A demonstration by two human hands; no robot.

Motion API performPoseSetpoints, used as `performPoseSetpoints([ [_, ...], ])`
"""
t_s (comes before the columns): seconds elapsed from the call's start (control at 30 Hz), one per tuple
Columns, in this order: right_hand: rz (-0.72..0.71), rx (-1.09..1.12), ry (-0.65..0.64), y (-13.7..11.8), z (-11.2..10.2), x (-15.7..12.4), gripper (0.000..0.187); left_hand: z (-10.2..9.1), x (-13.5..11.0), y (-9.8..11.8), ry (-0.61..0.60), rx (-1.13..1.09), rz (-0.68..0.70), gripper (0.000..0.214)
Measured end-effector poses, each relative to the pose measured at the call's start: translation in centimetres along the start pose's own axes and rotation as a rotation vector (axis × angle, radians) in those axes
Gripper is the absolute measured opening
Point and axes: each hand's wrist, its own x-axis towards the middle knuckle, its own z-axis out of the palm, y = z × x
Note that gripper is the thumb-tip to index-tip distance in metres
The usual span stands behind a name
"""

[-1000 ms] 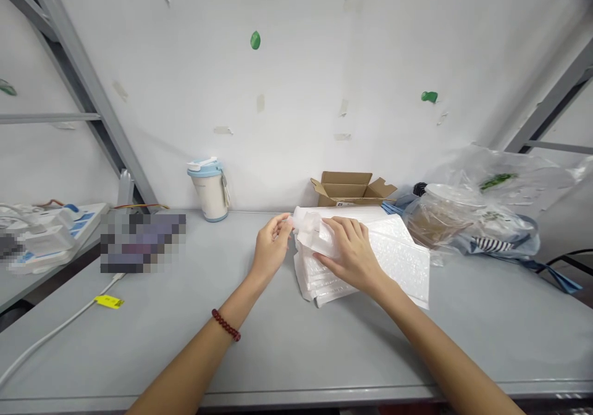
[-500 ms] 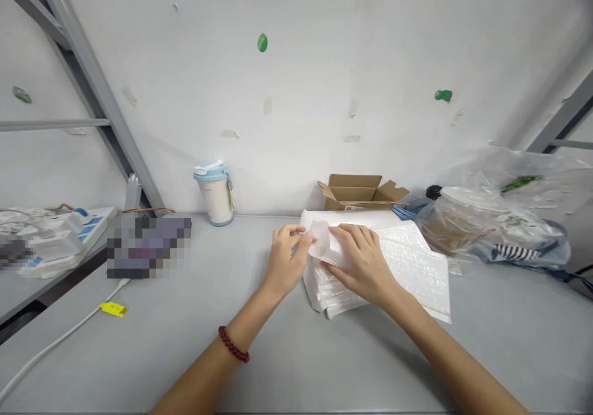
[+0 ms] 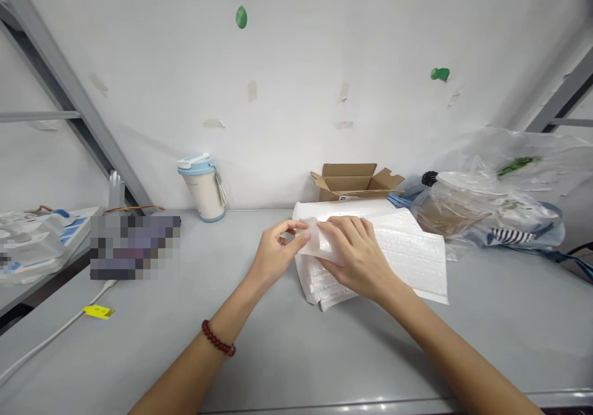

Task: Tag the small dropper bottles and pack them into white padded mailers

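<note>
Between my two hands is a small translucent white plastic bag [image 3: 317,237], its far side hidden by fingers. My left hand [image 3: 273,251] pinches its left edge between thumb and fingertips. Fingers and thumb of my right hand [image 3: 356,254] are closed around its right part. Just below and behind them lies a stack of white bubble mailers [image 3: 410,257], the top ones fanned out to the right. A dark red bead bracelet [image 3: 217,339] circles my left wrist.
An open cardboard box [image 3: 356,183] stands behind the mailers. Clear plastic bags [image 3: 482,211] holding a tub and cloth lie at the right. A blue-lidded cup [image 3: 204,189] stands back left, near a pixelated dark object [image 3: 139,245] with a white cable [image 3: 55,339] and a power strip [image 3: 60,242].
My view has shifted slightly right and down. The left thumb and fingertips have drawn closer together on the bag's edge. The right hand keeps its grip.
</note>
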Motion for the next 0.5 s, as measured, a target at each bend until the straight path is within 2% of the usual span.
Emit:
performPoseSetpoints([
  [0.13, -0.005, 0.026, 0.035, -0.2, -0.3, 0.0, 0.044, -0.4, 0.0, 0.7, -0.032, -0.086, -0.006, 0.019],
  [0.37, -0.047, 0.000, 0.080, -1.0, -0.5, 0.2, 0.040, -0.9, -0.7, 1.7, -0.283, -0.019, -0.021, 0.022],
  [0.5, -0.061, 0.024, 0.093, -1.6, -0.6, 0.1, 0.050, -0.6, -1.1, 2.0, -0.262, -0.073, -0.022, 0.015],
])
